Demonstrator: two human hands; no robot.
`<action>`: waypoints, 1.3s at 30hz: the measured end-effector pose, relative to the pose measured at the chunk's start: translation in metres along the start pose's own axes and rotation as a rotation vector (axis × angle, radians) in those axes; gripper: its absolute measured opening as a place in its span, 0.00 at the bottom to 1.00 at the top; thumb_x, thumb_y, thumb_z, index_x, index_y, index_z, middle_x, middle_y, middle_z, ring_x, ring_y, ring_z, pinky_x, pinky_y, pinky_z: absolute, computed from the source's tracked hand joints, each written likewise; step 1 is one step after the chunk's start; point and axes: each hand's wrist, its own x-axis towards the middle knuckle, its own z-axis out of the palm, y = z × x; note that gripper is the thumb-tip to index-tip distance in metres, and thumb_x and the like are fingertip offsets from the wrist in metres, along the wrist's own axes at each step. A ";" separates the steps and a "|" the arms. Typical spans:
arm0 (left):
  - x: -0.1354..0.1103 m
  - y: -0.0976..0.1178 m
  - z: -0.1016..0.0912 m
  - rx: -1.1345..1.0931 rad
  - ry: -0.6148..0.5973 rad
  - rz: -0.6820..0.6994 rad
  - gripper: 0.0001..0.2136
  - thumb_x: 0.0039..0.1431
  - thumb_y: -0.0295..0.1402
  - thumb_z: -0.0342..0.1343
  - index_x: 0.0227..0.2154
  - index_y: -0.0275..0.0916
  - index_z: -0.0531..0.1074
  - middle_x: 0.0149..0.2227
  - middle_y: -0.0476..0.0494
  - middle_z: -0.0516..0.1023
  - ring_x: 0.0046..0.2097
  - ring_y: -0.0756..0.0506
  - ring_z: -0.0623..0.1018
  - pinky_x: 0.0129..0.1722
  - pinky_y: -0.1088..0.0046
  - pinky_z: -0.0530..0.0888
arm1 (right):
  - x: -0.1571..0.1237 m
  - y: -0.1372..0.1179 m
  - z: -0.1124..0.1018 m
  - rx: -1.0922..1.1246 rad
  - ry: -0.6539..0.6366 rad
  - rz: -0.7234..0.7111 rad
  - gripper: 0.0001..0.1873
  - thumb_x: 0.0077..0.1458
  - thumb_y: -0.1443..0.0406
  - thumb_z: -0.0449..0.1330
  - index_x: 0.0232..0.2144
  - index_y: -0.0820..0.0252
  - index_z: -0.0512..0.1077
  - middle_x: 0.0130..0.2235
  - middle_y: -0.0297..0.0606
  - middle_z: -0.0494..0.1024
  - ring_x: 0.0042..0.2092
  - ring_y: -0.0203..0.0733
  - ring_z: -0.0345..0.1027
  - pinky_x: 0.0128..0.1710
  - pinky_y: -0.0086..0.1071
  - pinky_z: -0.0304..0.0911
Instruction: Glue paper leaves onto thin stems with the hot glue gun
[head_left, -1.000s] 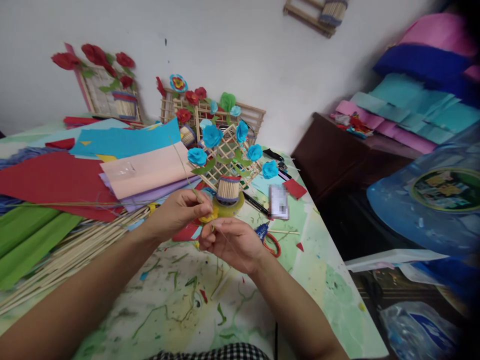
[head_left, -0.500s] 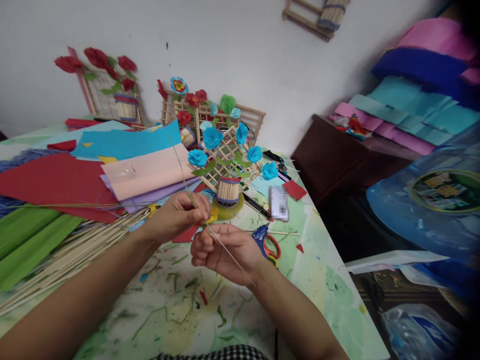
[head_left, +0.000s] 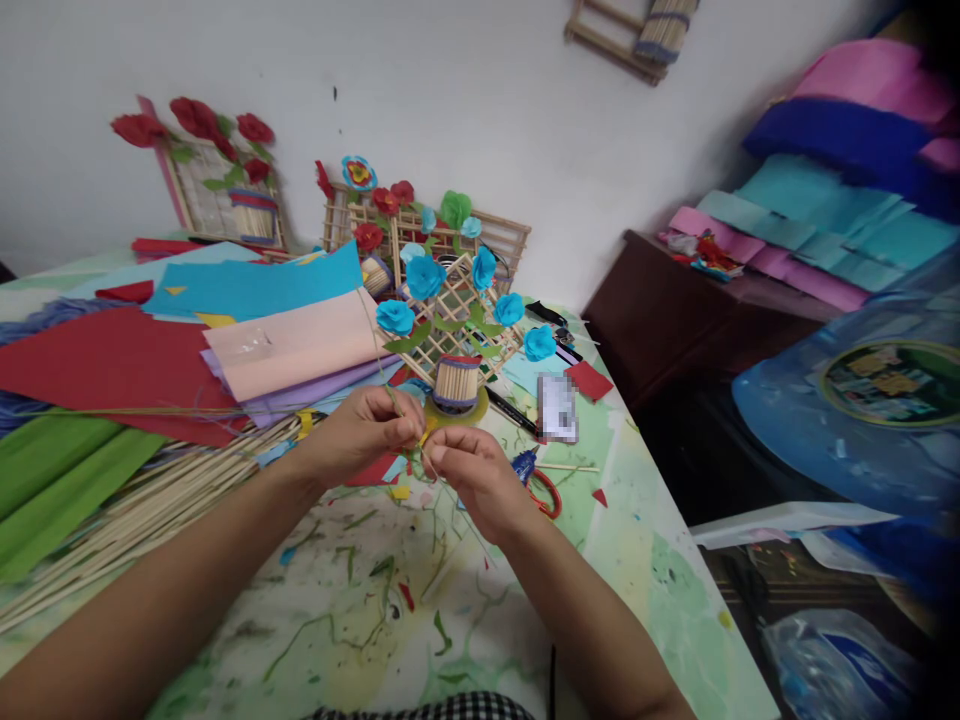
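Observation:
My left hand [head_left: 365,432] and my right hand [head_left: 471,478] meet fingertip to fingertip above the paint-stained table [head_left: 420,610]. Both are closed in a pinch. Between them sits a small yellow paper piece [head_left: 425,437] on a thin green stem [head_left: 373,335] that runs up and left past my left hand. The left fingers pinch the stem; the right fingers press on the yellow piece. Just behind the hands stands a small bundle of sticks [head_left: 456,381] on a tape roll.
Coloured paper sheets [head_left: 225,330] and long bamboo sticks [head_left: 150,510] cover the left. A lattice frame with blue paper flowers [head_left: 450,300] leans behind. Scissors [head_left: 541,485] lie right of my right hand. A dark cabinet [head_left: 675,320] stands beyond the table's right edge.
My right hand has risen from below and closed against my left hand's fingertips. The stem's lower end, which crossed the right hand, is hidden between the hands.

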 end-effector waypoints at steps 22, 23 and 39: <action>0.001 0.000 0.006 0.357 0.321 -0.061 0.14 0.44 0.39 0.65 0.15 0.36 0.70 0.18 0.51 0.66 0.22 0.53 0.65 0.22 0.77 0.61 | -0.003 -0.004 -0.009 -1.327 0.209 -0.744 0.07 0.53 0.70 0.52 0.25 0.61 0.67 0.28 0.38 0.68 0.34 0.41 0.59 0.35 0.34 0.56; 0.001 0.000 0.007 0.368 0.325 -0.062 0.15 0.44 0.39 0.65 0.15 0.36 0.70 0.17 0.51 0.66 0.22 0.53 0.65 0.22 0.77 0.61 | -0.003 -0.003 -0.009 -1.349 0.207 -0.750 0.07 0.53 0.70 0.52 0.25 0.61 0.67 0.28 0.38 0.68 0.34 0.41 0.59 0.35 0.35 0.56; 0.000 0.002 0.014 0.426 0.382 0.002 0.20 0.47 0.36 0.63 0.10 0.37 0.60 0.15 0.54 0.57 0.21 0.53 0.58 0.22 0.74 0.56 | -0.003 -0.001 -0.006 -1.548 0.168 -0.748 0.08 0.53 0.70 0.52 0.25 0.61 0.68 0.28 0.40 0.68 0.35 0.42 0.57 0.35 0.37 0.56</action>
